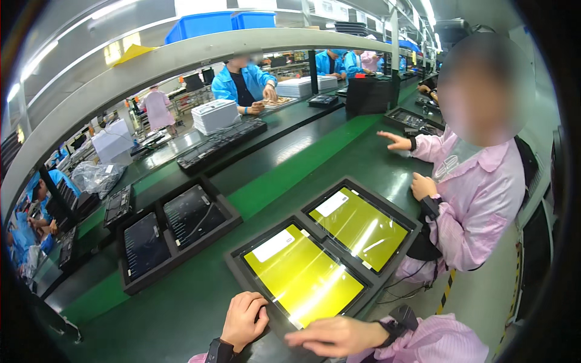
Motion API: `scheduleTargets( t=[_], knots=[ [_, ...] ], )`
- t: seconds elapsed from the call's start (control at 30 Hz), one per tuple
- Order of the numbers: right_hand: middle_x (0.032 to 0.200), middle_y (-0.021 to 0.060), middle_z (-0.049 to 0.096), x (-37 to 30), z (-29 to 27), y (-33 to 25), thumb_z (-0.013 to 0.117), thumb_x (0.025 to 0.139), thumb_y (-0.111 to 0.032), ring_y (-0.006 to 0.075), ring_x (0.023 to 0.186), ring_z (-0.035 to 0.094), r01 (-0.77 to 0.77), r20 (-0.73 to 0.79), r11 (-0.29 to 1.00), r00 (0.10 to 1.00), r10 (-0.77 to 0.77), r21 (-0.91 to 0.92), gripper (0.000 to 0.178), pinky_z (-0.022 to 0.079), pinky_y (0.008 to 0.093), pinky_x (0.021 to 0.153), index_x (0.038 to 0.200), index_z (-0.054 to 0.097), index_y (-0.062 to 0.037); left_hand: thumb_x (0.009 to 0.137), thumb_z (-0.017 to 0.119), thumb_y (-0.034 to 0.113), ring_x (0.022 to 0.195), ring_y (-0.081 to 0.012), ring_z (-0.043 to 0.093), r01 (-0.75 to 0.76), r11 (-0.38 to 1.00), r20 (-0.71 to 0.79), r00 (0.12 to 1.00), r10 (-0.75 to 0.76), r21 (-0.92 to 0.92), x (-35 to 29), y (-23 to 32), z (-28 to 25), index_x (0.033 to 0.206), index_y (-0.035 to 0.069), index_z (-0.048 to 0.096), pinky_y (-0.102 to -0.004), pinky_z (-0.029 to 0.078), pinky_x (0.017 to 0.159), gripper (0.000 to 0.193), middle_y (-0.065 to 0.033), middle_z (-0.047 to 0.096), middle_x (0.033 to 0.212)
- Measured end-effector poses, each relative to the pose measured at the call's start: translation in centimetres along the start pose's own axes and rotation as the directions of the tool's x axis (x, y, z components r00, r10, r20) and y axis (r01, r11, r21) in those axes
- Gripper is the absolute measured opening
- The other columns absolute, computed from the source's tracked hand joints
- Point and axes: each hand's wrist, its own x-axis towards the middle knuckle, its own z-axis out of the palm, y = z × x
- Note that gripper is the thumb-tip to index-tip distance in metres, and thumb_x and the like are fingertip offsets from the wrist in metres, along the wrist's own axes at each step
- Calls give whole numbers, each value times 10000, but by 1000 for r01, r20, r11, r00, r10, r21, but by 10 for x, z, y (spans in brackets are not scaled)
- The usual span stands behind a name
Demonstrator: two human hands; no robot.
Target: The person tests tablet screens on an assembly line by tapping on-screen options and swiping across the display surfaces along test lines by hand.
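Note:
A black foam tray [242,275] lies in front of me with two flat screen panels side by side. The near panel [327,284] and the far panel [363,233] both have a yellow-green surface and a white label. Against the tray's near left edge is my left hand [245,320], its fingers curled together and nothing visible in them. My right hand [336,336] reaches over the near corner of the tray, palm down, with fingers stretched out and slightly blurred. It holds nothing that I can see.
To the left, another foam tray [130,281] holds two dark panels. A person in pink [484,199] sits at the right, hands over the green bench [266,199]. Beyond lie a dark row of parts [224,145], a white stack [215,116] and a plastic bag [100,176].

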Motion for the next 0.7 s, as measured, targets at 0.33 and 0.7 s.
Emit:
scheduleTargets(
  t=[0.33, 0.7],
  knots=[
    [993, 147, 651, -42, -63, 64, 613, 811, 3, 321, 914, 617, -351, -635, 802, 771, -46, -484, 225, 503, 370, 795, 1036, 625, -4, 788, 595, 119, 1039, -264, 535, -129, 956, 162, 983, 88, 263, -4, 6, -30, 971, 76, 614, -426, 363, 935, 189, -60, 603, 1065],
    [1190, 153, 577, -22, -16, 47, 642, 787, -17, 334, 1104, 536, -295, -308, 909, 930, 202, -294, 349, 427, 404, 948, 1131, 584, -6, 700, 653, 68, 936, -270, 520, 337, 831, 66, 912, -405, 443, -98, 5, -118, 807, 80, 576, -414, 357, 886, 133, -40, 579, 902]
  ],
)
